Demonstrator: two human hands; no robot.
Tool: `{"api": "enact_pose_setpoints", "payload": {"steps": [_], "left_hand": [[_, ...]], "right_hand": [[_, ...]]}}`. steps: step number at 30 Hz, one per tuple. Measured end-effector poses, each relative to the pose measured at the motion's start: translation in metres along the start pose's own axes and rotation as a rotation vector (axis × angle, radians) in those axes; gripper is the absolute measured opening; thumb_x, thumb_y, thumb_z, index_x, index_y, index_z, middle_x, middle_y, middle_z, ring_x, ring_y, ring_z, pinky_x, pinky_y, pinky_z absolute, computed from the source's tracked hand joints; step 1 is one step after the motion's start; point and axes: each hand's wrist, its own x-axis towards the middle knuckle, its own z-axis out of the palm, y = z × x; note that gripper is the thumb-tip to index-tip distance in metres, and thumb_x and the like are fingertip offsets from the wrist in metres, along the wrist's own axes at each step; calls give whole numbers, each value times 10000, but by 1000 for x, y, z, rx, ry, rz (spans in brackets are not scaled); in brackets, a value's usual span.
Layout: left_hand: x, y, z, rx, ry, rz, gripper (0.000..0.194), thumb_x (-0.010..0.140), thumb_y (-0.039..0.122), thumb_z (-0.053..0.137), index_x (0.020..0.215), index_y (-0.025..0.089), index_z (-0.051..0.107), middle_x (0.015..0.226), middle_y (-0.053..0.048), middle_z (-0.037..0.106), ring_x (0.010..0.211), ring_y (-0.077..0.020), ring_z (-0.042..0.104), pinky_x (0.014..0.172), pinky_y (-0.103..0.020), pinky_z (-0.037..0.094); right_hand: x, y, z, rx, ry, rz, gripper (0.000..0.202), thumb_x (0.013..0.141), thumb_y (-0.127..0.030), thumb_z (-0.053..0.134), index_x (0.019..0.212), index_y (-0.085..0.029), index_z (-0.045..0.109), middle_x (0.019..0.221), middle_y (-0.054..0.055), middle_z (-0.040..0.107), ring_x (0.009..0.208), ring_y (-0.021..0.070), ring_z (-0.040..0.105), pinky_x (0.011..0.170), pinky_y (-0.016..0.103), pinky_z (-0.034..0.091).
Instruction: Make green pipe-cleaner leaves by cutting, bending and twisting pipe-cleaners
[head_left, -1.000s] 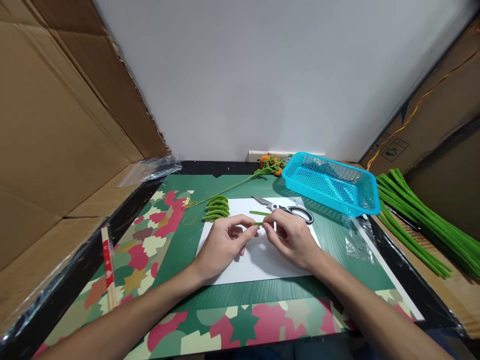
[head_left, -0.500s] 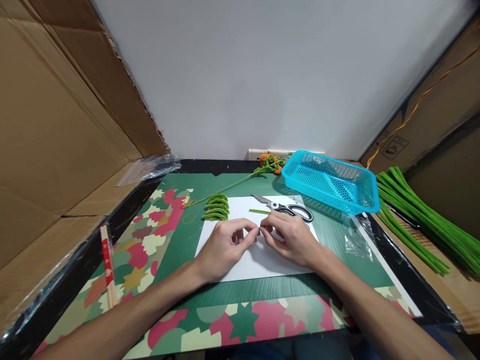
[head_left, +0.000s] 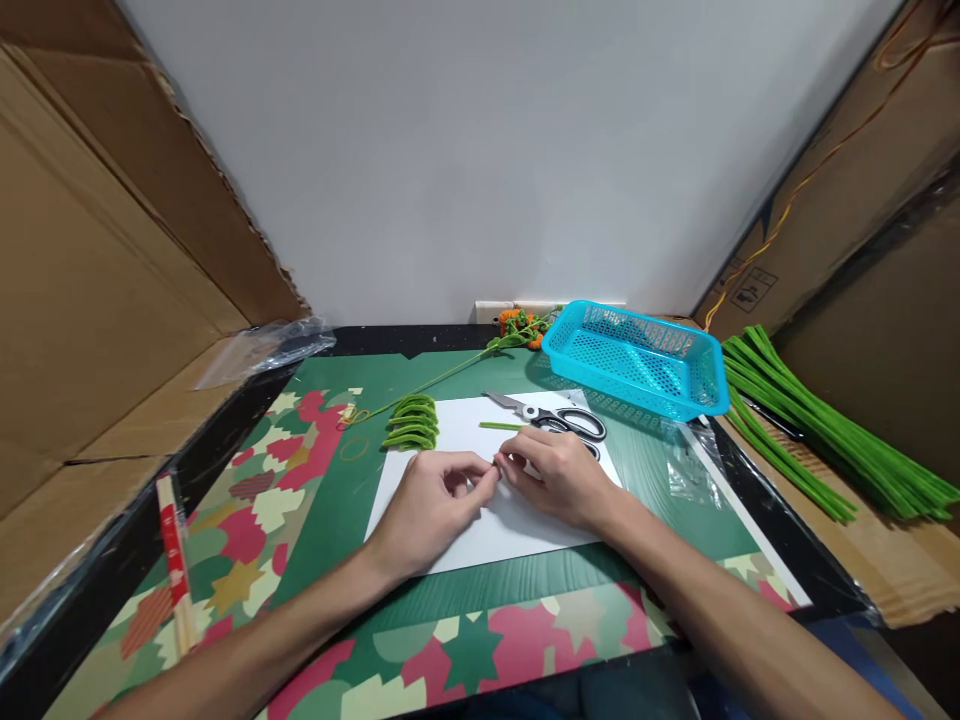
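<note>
Over the white paper, my left hand and my right hand meet fingertip to fingertip. Both are closed in a pinch; whatever lies between the fingers is too small or hidden to name. A short straight piece of green pipe cleaner pokes out just beyond my right hand. Behind that hand lie scissors with black and white handles, blades pointing left, the lower handle partly covered. To the left, several bent green pipe cleaner pieces are stacked at the paper's edge.
A blue perforated basket stands at the back right, beside an orange flower on a long green stem. Long green pipe cleaners lie on cardboard at the right. Wooden chopsticks in a red wrapper lie at the left.
The whole view has shifted, so everything appears a little further left. My hands keep their fingertip-to-fingertip pinch over the paper, with only slight finger movement.
</note>
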Motion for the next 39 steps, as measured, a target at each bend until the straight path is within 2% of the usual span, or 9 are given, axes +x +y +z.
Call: {"api": "enact_pose_setpoints", "payload": {"steps": [5,10,15,19,23,26,29,33,39], "left_hand": [[-1,-2,0,61,29,32,288,919,328,616,733,162,759,639,-10,693,585,-132,543,548,-224,397],[-6,-5,3,228,67,121,255,884,266,605,644,194,561,525,79,381,503,-101,390,518,-214,339],[-2,-15,-2,274,-17,135,291,936,340,566,678,212,523,581,72,356,531,-114,368,511,-209,341],[9,-22,-8,315,-54,118,324,943,397,545,675,224,487,593,66,319,541,-130,340,504,-219,317],[12,-24,-9,330,-55,107,347,920,446,572,676,228,455,604,63,320,552,-136,317,500,-227,283],[10,-22,-6,231,-40,88,358,925,479,579,693,226,476,617,58,356,563,-140,338,501,-228,286],[7,-18,-4,105,-13,74,388,966,512,544,712,220,514,634,48,417,574,-143,375,505,-232,302],[8,-16,-7,28,-62,38,368,973,529,577,791,213,626,653,37,504,596,-149,444,511,-224,347],[8,-18,-13,46,9,41,359,1001,505,578,839,202,684,698,22,597,649,-149,505,575,-225,385]], "right_hand": [[1,-5,-1,-74,-18,-56,173,1017,-204,541,952,-169,697,815,41,705,655,140,605,585,246,378],[0,-8,7,-165,13,-75,186,996,-208,543,848,-178,653,741,19,671,611,136,570,541,263,327],[6,-5,4,-366,-77,-180,260,1043,-268,481,838,-193,622,733,14,652,581,150,566,473,300,266],[14,-3,0,-446,-133,-136,270,1044,-313,476,819,-207,581,742,7,647,571,149,585,442,309,223],[17,-4,5,-470,-139,-122,267,1030,-325,494,790,-217,533,703,-5,601,566,148,595,426,298,232],[15,-4,9,-499,-120,-155,284,1062,-304,460,801,-216,533,711,-1,589,578,147,605,444,293,286],[12,-4,8,-496,-83,-160,298,1065,-278,447,797,-211,558,700,-1,583,572,143,596,470,292,317],[10,-2,2,-421,9,-159,312,1075,-262,431,843,-197,629,722,7,627,581,138,589,511,285,351],[7,-4,0,-326,99,-129,258,1057,-263,474,913,-190,675,743,10,667,591,135,587,532,280,337]]}}
